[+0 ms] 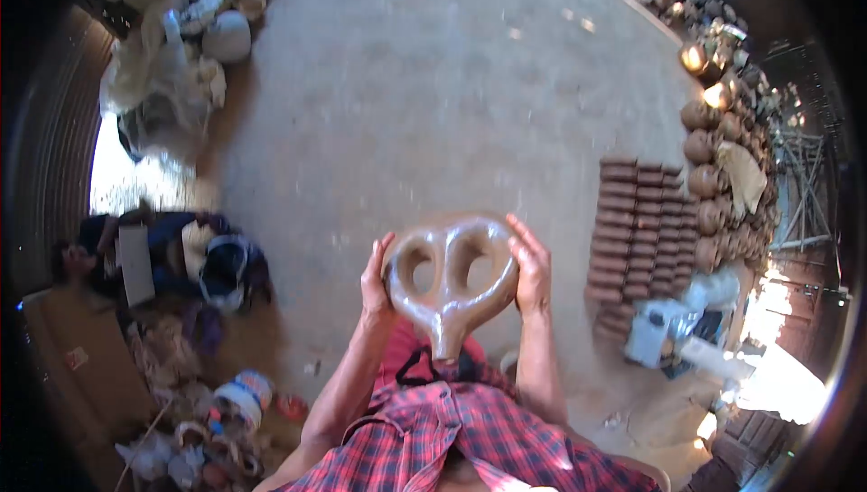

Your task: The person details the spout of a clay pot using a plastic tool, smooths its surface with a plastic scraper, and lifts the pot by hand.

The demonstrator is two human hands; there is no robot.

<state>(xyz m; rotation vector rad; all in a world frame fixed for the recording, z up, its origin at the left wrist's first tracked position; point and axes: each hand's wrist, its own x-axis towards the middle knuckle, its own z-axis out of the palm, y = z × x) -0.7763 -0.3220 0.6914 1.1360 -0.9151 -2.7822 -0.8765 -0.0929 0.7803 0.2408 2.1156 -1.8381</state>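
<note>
Held up in front of my chest is a wet, shiny brown clay piece (444, 286). Its outline is broad and heart-like, with two large oval holes side by side and a short stem narrowing toward me. My left hand (376, 277) presses against its left edge, fingers pointing up along the side. On the opposite edge, my right hand (531, 266) grips the rim with its fingers stretched along it. The clay hides parts of both hands' inner sides. Beneath the piece, the grey floor (433, 113) and my checked shirt (424, 429) show.
Stacked rows of brown clay pieces (637, 230) lie on the floor at right, beside round clay pots (703, 181). Bags and bundles (172, 86) are heaped at upper left. A dark bucket (226, 266) and a white tub (242, 397) stand at left.
</note>
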